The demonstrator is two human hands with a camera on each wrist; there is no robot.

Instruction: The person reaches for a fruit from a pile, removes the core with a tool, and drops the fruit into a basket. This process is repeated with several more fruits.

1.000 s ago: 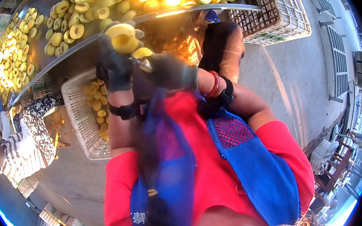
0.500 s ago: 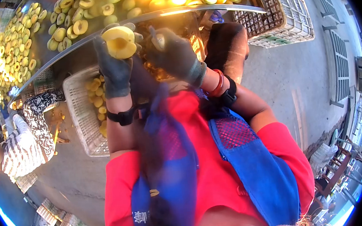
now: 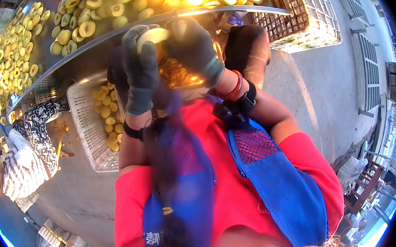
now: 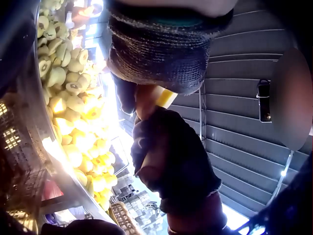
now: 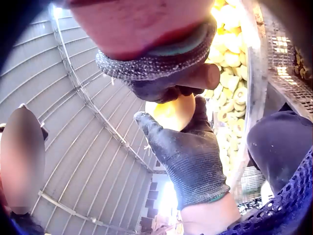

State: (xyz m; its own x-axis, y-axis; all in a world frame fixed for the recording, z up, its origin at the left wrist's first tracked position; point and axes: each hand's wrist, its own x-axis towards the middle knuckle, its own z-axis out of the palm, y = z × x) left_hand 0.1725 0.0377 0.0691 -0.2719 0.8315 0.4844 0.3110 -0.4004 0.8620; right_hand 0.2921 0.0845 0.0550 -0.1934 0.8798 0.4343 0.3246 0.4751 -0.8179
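Note:
Both hands wear dark knit gloves and meet in front of the table edge. My left hand grips a yellow peach half, thumb on one side and fingers on the other, with the half tilted nearly edge-on in the head view. My right hand is close against the fruit, its fingers curled round a tool whose rounded brownish handle sticks out of the fist in the right wrist view. The tool's working end is hidden at the peach. The left wrist view shows the same handle below the fruit.
Many peach halves cover the metal-edged table. A white crate of peach halves stands on the floor at left; another crate stands at right. Wet orange scraps lie below the hands. A person in stripes sits at left.
The peach half has turned from cavity up to nearly edge-on. The right hand, apart from it half a second ago with the tool raised, is now close against it.

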